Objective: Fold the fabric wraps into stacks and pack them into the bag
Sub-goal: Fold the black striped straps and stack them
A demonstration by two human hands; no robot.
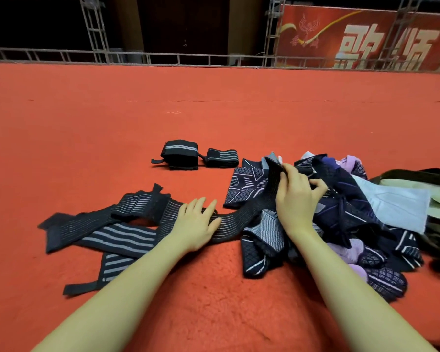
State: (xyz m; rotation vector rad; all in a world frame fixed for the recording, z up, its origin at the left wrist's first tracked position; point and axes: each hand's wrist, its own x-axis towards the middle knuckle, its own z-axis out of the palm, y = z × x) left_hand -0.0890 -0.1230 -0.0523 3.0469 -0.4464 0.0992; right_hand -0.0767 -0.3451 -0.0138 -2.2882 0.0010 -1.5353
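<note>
Two folded wraps sat side by side on the red carpet, a larger bundle on the left and a smaller bundle on the right, both black with grey stripes. Nearer the person, on the left, about three or four unfolded black striped wraps lay crossed over each other; the exact count could not be told. On the right lay a heap of dark, patterned, lilac and pale grey fabric pieces, too tangled to count. At the far right edge, a dark olive bag lay touching the heap.

The left hand rested flat, fingers straight and spread, pressing on a long black wrap that ran from the left pile up toward the heap. The right hand had its fingers curled, pinching the raised end of that same wrap at the top of the heap.

Wide bare carpet stretched behind and to the left of the bundles, up to a metal railing at the far edge. A red banner hung behind the railing on the right. Bare carpet also lay between the forearms.
</note>
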